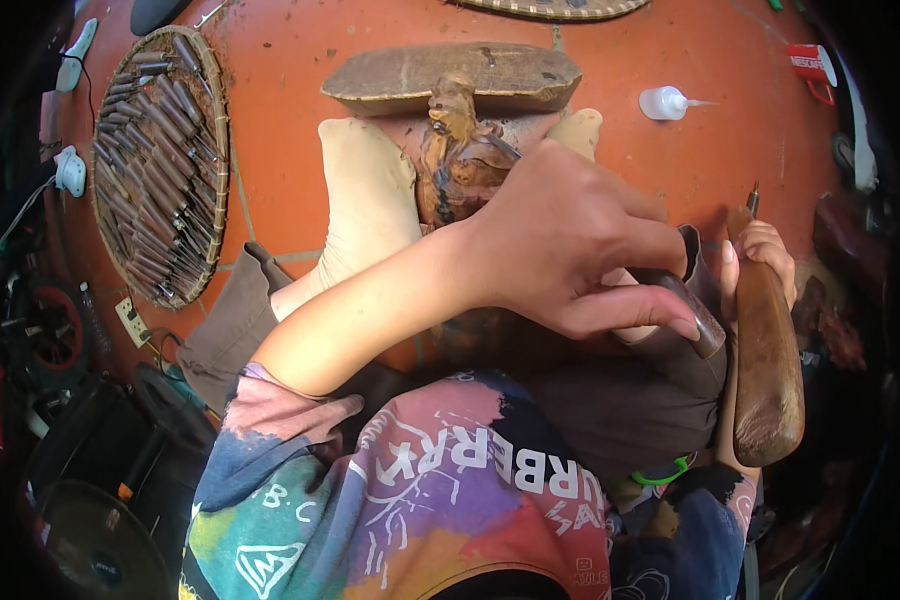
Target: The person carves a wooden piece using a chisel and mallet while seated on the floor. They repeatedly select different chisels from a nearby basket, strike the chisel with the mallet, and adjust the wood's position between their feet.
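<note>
A brown wood carving (pixel 452 110) stands between my feet in beige socks, in front of a thick wooden block (pixel 450 78). My left hand (pixel 585 240) is closed around a carving chisel (pixel 708 335); its dark wooden handle sticks out below my fingers. Beyond the hand a dark blade slants toward the carving, though whether it touches is unclear. Off to the right, my right hand (pixel 765 255) grips a club-shaped wooden mallet (pixel 770 370), its thick end toward me. A thin metal point shows above that hand; what it belongs to is unclear.
A round woven tray (pixel 220 130) full of wooden-handled tools lies at the left on the red tile floor. A white squeeze bottle (pixel 662 103) and a red mug (pixel 810 64) are at the far right. A power outlet (pixel 130 322) with a cable sits at the left.
</note>
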Available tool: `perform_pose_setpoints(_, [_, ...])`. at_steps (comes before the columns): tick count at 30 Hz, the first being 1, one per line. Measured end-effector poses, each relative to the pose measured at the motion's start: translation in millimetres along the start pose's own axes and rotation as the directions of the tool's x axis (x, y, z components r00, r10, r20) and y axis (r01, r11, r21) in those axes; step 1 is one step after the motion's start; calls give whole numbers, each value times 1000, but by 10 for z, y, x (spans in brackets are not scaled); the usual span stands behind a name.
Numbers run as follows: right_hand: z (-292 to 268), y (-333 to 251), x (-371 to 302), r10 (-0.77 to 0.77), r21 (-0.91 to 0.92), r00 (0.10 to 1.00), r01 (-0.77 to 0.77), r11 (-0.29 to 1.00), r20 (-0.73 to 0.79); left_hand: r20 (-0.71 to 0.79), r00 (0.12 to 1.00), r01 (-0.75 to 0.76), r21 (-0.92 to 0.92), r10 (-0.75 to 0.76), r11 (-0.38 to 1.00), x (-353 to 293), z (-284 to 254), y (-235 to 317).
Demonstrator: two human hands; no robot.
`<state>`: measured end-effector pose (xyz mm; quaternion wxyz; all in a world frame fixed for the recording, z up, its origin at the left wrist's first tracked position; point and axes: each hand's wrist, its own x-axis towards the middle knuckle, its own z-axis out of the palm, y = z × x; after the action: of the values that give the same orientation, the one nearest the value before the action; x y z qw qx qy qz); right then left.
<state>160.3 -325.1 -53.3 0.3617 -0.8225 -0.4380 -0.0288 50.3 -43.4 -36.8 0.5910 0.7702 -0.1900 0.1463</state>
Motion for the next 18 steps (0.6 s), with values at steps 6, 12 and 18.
perform_pose_setpoints(6, [-35,-144,45,137,-209,988,-119,971,74,-39,999,27,-29,-28,999,1,-27,-19])
perform_pose_setpoints(12, [145,-40,11,-46,-7,996,46,999,-78,15,996,87,-82,-86,993,-18,-58,-7])
perform_pose_setpoints(18, [113,15,49,-117,-135,987,102,986,-108,179,976,143,-80,-127,986,-43,-153,32])
